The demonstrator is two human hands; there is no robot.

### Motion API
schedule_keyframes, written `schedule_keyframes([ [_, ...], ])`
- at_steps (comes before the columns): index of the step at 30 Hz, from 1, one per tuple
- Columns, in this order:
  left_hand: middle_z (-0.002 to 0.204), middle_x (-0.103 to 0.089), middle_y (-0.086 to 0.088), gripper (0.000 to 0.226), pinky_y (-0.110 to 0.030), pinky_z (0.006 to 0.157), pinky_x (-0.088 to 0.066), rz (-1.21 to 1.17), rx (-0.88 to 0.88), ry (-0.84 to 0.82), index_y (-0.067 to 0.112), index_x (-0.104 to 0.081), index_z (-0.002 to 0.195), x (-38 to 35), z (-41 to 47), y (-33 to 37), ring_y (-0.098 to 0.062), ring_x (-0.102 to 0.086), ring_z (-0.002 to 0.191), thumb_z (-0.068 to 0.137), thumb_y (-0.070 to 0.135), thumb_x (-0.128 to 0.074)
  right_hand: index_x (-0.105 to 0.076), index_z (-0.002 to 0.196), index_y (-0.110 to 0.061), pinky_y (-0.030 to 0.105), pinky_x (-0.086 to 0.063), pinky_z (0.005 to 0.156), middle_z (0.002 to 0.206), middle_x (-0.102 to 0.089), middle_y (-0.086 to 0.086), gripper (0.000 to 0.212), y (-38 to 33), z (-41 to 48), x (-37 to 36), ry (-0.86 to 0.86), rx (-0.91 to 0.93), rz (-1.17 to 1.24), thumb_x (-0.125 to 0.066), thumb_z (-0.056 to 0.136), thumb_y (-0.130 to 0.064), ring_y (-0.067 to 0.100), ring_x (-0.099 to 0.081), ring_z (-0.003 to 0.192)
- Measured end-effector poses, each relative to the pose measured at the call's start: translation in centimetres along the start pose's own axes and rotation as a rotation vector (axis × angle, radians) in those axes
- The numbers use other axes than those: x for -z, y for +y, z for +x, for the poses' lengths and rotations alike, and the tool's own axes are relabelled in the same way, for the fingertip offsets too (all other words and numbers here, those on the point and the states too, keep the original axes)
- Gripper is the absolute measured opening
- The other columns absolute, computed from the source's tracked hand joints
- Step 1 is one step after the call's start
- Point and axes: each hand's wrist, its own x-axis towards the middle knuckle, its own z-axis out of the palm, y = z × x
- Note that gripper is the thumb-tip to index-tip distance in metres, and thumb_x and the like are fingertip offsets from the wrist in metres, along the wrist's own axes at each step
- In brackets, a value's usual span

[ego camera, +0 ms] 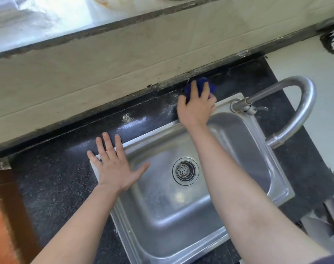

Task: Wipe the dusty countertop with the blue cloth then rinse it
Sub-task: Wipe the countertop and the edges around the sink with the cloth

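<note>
The step in hand is the wiping, not yet the rinsing. The right hand (196,107) is clamped on the blue cloth (201,80), with the fingers curled over the bunched fabric and pressing it down; the cloth lies on the narrow strip of dark surface (53,178) at 12 o'clock of the sink (248,149), right against the foot of the tiled wall (105,77). The left hand (114,164) holds nothing; its fingers are straight and spread apart, and it lies flat over the sink corner at about 10 o'clock, I think as a support for the body.

A pale patch of dust (127,117) shows on the same back strip, toward 9 o'clock from the cloth, and fine grey dust seems to cover also the wider part of the surface at 8 o'clock of the sink; so, in my judgement, much of the wiping is not done.

The next move calls for a firm sweep of the cloth along the strip toward 9 o'clock, with the pressure kept into the corner where surface and wall meet; the left hand may need to give way. For the rinse, the tap (299,115) stands at 2 o'clock of the sink, close to the right hand; no water runs from it now.
</note>
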Motion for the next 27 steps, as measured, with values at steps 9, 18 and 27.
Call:
schedule_keyframes([
  [9,0.156,0.033,-0.019,0.130,-0.067,0.114,0.009,0.002,-0.013,0.025,0.011,0.026,0.151,-0.6,0.2,-0.3,-0.036,0.035,0.142,0.067,0.098,-0.023,-0.060,0.134,-0.011,0.041,-0.032,0.105,0.145,-0.042,0.022,0.053,4.2,4.9,3.2,0.293,0.122,0.176,-0.046,0.083,-0.005,0.043,-0.046,0.121],
  [18,0.159,0.027,-0.021,0.130,-0.067,0.114,0.006,0.043,-0.002,0.083,0.009,0.023,0.152,-1.2,0.3,-0.2,-0.038,0.029,0.145,0.068,0.097,-0.024,-0.030,0.155,-0.021,0.041,-0.023,0.113,0.166,-0.009,0.008,0.058,5.0,10.6,3.2,0.055,-0.337,-0.026,-0.036,0.100,-0.036,0.035,-0.029,0.134],
  [27,0.161,0.022,-0.020,0.130,-0.068,0.114,0.003,0.033,-0.006,0.074,0.009,0.012,0.155,-1.1,0.2,-0.2,-0.037,0.025,0.147,0.067,0.096,-0.025,-0.058,0.137,-0.013,0.043,-0.030,0.105,0.148,-0.040,0.023,0.053,1.3,-0.6,0.1,-0.047,0.206,0.077,-0.055,0.085,-0.026,0.045,-0.041,0.115],
])
